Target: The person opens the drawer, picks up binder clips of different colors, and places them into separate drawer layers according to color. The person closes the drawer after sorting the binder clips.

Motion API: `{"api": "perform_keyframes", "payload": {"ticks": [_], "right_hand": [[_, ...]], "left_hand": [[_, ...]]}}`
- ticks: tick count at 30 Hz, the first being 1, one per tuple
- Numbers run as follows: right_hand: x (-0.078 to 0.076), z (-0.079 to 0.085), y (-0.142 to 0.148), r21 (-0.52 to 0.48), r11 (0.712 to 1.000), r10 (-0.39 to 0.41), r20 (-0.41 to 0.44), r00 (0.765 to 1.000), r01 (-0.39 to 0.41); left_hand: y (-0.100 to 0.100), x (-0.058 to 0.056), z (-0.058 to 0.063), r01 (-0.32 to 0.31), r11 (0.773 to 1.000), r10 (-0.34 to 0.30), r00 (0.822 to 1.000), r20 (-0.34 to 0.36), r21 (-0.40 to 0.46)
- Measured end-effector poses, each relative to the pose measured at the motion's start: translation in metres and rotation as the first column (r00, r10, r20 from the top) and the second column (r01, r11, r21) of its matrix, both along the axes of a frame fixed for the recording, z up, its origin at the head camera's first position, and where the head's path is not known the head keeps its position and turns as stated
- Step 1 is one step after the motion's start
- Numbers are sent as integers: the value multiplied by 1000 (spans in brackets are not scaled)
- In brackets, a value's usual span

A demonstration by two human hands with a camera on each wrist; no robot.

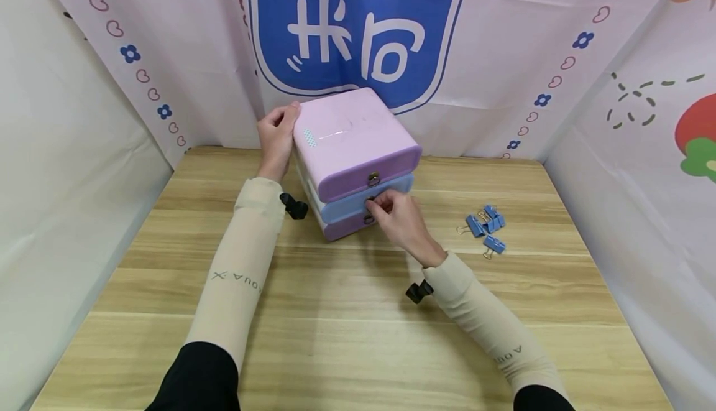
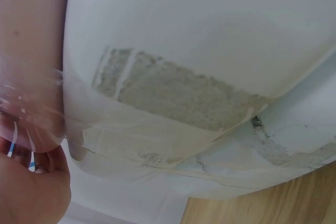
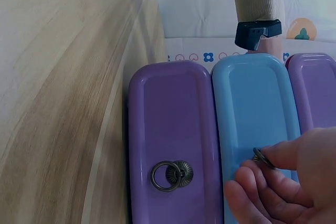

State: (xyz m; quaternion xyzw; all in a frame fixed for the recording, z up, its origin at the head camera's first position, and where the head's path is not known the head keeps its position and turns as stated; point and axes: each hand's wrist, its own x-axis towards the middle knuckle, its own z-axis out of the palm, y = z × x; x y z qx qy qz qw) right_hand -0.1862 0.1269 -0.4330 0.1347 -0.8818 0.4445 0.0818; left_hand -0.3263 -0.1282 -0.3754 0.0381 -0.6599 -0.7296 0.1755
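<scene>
A small three-tier drawer box (image 1: 352, 131) stands on the table, with a pink top, purple upper and lower drawers and a blue middle drawer (image 3: 254, 98). My right hand (image 1: 403, 221) pinches the ring pull (image 3: 261, 157) of the blue drawer between thumb and fingers. On the far left corner of the box, my left hand (image 1: 278, 140) rests against its top edge and side, fingers partly hidden behind it. The left wrist view shows the box's white side (image 2: 210, 24) with worn tape patches beside that hand. The lower purple drawer (image 3: 170, 103) has its own ring pull (image 3: 172, 176).
Several blue binder clips (image 1: 485, 229) lie on the wooden table (image 1: 347, 336) to the right of the box. A printed curtain (image 1: 464, 75) hangs right behind the box, and white cloth walls (image 1: 73, 150) flank both sides.
</scene>
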Motion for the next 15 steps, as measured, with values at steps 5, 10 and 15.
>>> {"api": "perform_keyframes", "payload": {"ticks": [5,10,15], "right_hand": [[-1,1,0,-6,1000,1,10,1000,-1],[-2,1,0,2,1000,2,6,1000,-2],[-4,1,0,7,1000,0,-2,1000,0]], "left_hand": [[1,-1,-1,2,1000,-2,1000,5,-5],[1,-1,-2,3,1000,-3,1000,0,2],[0,-1,-2,-2,1000,2,1000,-6,2]]}}
